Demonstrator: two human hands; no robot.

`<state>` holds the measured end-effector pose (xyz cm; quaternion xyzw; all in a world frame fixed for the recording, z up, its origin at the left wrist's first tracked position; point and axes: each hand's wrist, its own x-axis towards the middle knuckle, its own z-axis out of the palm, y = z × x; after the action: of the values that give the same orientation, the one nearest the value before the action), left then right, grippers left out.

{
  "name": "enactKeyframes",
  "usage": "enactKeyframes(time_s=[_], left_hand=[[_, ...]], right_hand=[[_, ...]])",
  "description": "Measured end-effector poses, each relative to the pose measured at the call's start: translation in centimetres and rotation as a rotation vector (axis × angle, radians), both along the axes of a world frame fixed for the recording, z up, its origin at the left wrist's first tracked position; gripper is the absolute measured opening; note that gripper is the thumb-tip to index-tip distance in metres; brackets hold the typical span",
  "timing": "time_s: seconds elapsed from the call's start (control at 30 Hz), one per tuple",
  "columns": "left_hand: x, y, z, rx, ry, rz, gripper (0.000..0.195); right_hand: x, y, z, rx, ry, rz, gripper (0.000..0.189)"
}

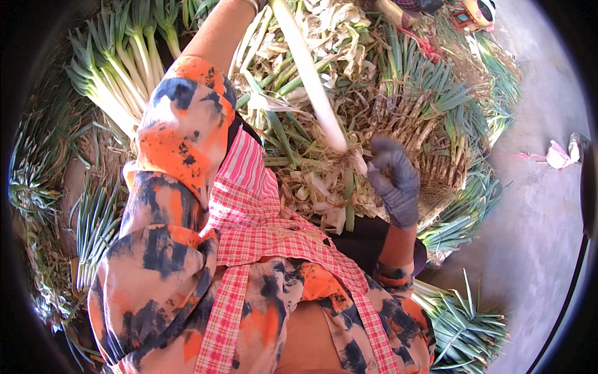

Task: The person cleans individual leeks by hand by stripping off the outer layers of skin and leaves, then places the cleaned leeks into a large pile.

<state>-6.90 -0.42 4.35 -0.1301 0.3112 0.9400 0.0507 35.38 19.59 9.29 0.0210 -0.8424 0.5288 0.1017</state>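
A long white green-onion stalk (310, 75) slants down from the top edge, its rooty end lying over loose peelings. My left forearm (219, 32) reaches up beside the stalk's upper end, and the left hand itself is out of view. My right hand (397, 184), in a grey glove, is just right of the root end with fingers curled. A small pale stub (359, 163) lies at its fingertips; whether the fingers grip it I cannot tell. Dry husks and peeled leaves (317, 191) are heaped beneath the stalk.
Cleaned green onions (124, 70) lie at upper left. Unpeeled, rooty bundles (420, 121) are piled at right, with red ties (423, 44) above. Another bundle (467, 322) rests at lower right by the concrete floor (528, 201). Part of another person's sleeve (406, 4) shows at the top.
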Motion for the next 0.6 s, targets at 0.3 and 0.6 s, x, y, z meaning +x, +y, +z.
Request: enactKeyframes(time_s=[0.3,0.6], left_hand=[[7.4,1.6,7.0,0.619,0.378,-0.37,0.023],[6.7,2.9,6.7,0.142,0.282,0.004,0.014]], right_hand=[[-2.2,-1.1,-1.3,-1.095,-0.179,-0.043,0.031],[-4.0,-3.6,-0.4,0.138,0.109,-0.317,0.014]])
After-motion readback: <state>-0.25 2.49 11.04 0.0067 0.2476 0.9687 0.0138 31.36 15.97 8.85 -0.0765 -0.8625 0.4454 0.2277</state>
